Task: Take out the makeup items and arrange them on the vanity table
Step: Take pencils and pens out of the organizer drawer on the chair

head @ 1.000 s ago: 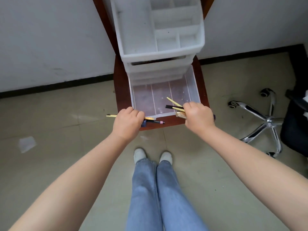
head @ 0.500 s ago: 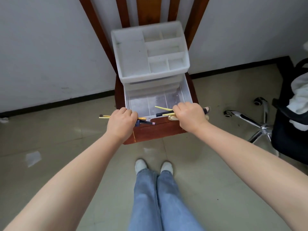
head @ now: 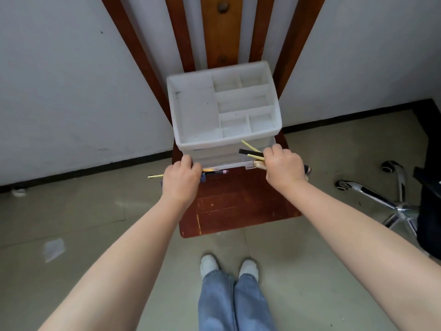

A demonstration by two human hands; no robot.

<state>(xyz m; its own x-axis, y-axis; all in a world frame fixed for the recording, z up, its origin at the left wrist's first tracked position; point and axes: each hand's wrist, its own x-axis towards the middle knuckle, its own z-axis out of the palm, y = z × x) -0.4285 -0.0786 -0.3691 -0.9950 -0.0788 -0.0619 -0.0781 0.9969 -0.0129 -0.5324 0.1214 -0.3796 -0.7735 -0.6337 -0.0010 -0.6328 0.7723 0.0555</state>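
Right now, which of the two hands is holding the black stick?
The right hand. A black stick pokes out of it beside thin yellow ones, while the left hand shows a yellow stick and a blue, pink-tipped pen.

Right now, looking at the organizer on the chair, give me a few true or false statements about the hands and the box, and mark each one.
1. Both hands hold thin makeup sticks. True: the left hand and the right hand each have a closed grip on yellow and dark makeup pencils.
2. The white organizer sits on the floor. False: it rests on the wooden chair seat.
3. The organizer's top compartments are full of items. False: they look empty.
4. The bottom drawer is pulled far out. False: it is almost pushed in.
5. An office chair base stands to the right. True.
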